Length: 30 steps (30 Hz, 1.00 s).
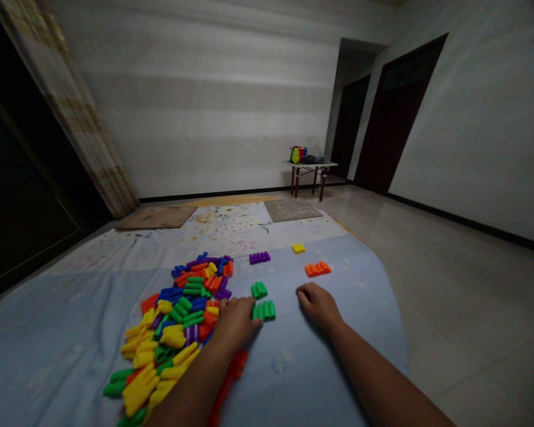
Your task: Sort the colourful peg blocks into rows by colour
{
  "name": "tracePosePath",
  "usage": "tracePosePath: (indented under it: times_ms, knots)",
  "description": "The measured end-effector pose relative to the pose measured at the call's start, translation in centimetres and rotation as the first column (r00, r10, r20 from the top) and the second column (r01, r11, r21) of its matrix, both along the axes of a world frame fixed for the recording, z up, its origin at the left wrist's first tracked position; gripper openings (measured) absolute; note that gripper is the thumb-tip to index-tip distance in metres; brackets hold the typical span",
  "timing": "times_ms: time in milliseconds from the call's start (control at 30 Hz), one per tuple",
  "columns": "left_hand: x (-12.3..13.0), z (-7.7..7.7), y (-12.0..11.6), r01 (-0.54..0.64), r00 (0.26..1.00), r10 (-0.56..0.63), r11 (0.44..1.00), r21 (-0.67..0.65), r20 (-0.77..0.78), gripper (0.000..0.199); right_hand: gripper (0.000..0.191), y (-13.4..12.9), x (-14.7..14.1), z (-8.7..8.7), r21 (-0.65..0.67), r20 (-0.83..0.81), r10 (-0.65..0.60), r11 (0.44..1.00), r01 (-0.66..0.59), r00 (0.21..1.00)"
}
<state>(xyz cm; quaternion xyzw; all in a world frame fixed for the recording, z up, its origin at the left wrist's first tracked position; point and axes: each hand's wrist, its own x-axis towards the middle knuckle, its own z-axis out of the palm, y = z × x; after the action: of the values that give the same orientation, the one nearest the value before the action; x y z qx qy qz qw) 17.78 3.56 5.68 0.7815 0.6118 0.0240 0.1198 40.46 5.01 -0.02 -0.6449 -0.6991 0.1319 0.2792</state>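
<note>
My left hand (237, 319) reaches palm down over the right edge of a pile of plastic building blocks (173, 337). Its thumb is spread apart, right beside a row of green blocks (265, 310); whether they touch I cannot tell. Some fingertips are hidden, and no block shows in its grip. A smaller green piece (258, 289) lies just beyond. On the cloth to the right rests my right hand (319, 306), fingers curled in with nothing visible in them. Ahead of it sit an orange piece (318, 269), a yellow piece (298, 248) and a purple piece (260, 257).
A pale blue and floral cloth (293, 385) covers the round table. Two flat mats, one brown (158, 217) and one greyish (292, 210), lie at its far side. By the back wall a small table (311, 164) carries bags. A long red piece (225, 388) lies beside my left forearm.
</note>
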Motion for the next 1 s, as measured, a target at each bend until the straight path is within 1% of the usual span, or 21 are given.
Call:
tracePosePath:
  times_ms: [233,333,433,500,533,600,700,800,900,1000]
  knots:
    - [1.0,0.1,-0.3,-0.003,1.0,0.003,1.0,0.007,0.007,0.036,0.024,0.0,0.1,-0.3,0.0,-0.002,0.005,1.0,-0.005,1.0]
    - [1.1,0.1,-0.5,-0.008,1.0,0.008,1.0,0.002,0.01,0.043,0.025,0.0,0.2,-0.5,0.006,-0.002,0.011,1.0,-0.011,1.0]
    - [0.6,0.6,-0.9,-0.004,1.0,0.005,1.0,-0.014,0.023,0.052,0.026,0.1,0.4,-0.6,0.008,0.003,0.024,1.0,-0.024,1.0]
    - [-0.4,1.3,-1.1,0.001,0.999,0.0,1.0,-0.012,0.049,0.054,0.027,0.1,0.5,-0.7,0.004,0.005,0.034,0.999,-0.034,0.999]
    - [-1.2,1.7,-1.2,-0.004,0.998,0.004,1.0,0.001,0.062,0.052,0.027,0.1,0.5,-0.7,0.003,0.005,0.036,0.999,-0.036,0.999]
    - [-3.3,2.4,-1.2,-0.037,0.998,0.035,0.998,0.048,0.057,0.041,0.027,0.2,0.6,-0.8,0.004,0.002,0.033,0.999,-0.033,0.999]
    - [-6.9,3.4,-1.0,-0.11,0.992,0.116,0.989,0.102,-0.052,0.026,0.027,0.2,0.6,-0.8,0.001,-0.004,0.025,1.0,-0.025,1.0]
    - [-9.6,3.7,-0.9,-0.148,0.973,0.161,0.985,0.089,-0.163,0.022,0.027,0.2,0.5,-0.7,-0.007,-0.008,0.023,1.0,-0.023,1.0]
    - [-10.5,3.4,-0.8,-0.158,0.97,0.17,0.984,0.085,-0.173,0.022,0.027,0.1,0.4,-0.5,-0.009,-0.008,0.02,1.0,-0.02,1.0]
    - [-10.4,2.8,-0.7,-0.183,0.97,0.197,0.977,0.111,-0.14,0.019,0.027,0.1,0.4,-0.5,-0.016,0.0,0.017,1.0,-0.017,1.0]
